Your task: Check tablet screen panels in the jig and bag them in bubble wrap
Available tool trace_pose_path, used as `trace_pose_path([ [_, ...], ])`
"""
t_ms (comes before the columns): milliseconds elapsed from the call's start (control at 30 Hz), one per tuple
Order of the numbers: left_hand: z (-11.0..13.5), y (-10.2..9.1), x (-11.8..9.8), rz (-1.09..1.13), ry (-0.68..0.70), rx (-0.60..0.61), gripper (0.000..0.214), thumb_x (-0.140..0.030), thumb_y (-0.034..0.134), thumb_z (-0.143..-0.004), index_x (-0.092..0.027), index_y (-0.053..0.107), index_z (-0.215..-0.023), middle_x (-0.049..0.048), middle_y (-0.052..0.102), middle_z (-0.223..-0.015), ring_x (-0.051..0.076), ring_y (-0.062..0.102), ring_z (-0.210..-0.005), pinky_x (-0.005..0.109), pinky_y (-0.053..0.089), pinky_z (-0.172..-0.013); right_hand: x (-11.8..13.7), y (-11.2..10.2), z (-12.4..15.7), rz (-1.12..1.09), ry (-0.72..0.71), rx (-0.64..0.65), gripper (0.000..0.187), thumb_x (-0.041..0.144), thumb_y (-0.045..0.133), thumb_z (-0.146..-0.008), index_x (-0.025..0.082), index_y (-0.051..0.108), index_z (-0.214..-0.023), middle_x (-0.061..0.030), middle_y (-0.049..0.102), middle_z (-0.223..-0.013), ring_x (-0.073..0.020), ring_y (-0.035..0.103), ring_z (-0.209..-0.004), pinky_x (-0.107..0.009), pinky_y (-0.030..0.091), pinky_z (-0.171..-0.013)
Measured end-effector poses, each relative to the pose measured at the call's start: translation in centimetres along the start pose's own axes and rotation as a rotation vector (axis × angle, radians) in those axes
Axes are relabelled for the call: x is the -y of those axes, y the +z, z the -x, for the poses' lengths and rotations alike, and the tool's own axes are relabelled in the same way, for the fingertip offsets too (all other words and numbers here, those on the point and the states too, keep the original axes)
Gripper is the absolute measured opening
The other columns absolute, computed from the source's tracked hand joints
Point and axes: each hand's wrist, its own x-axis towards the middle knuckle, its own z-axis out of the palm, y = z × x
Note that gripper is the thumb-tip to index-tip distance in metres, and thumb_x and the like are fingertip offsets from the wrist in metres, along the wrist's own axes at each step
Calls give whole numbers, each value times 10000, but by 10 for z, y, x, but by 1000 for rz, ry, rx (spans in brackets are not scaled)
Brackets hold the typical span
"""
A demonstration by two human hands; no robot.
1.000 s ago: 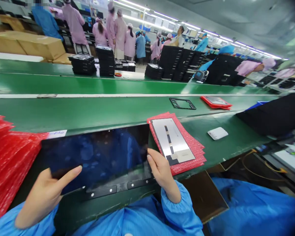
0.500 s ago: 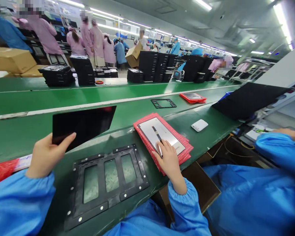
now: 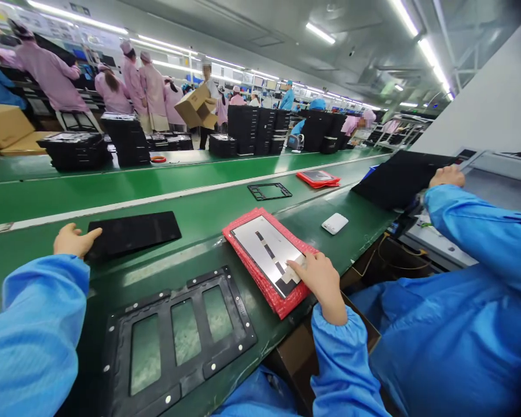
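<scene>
Worktop (image 3: 358,223) carries black frame (image 3: 167,347) by near edge, red bubble wrap (image 3: 264,285) beside it
Black panel (image 3: 136,233), past the far edge, is gripped by left hand (image 3: 73,240); silver-backed panel (image 3: 278,249), atop the wrap, touches right hand (image 3: 323,278), grip unclear

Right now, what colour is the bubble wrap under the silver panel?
The bubble wrap is red; see the head view.

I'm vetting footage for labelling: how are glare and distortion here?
In the head view, ceiling lights glare white and pale reflections streak the green bench; same head view, the wide-angle picture tilts, its right corners darken, but the silver panel has clear edges.
</scene>
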Motion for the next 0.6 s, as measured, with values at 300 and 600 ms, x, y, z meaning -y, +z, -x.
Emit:
trace_pose_path([
  [300,99,3,-2,106,88,218,729,-567,630,-784,-161,483,-1371,155,574,-1354,327,548,-1220,454,395,-1057,-28,0,-44,-553,10,108,449,585,727,-627,176,664,-801,-53,649,-793,-232,587,-764,-330,428,-701],
  [600,206,-6,11,304,20,583,527,-555,703,-723,-242,642,-1142,83,704,-1179,273,654,-1089,337,508,-958,-3,-31,1,-1217,79,84,482,530,663,-724,211,638,-1085,-8,674,-762,-153,571,-579,-284,457,-556],
])
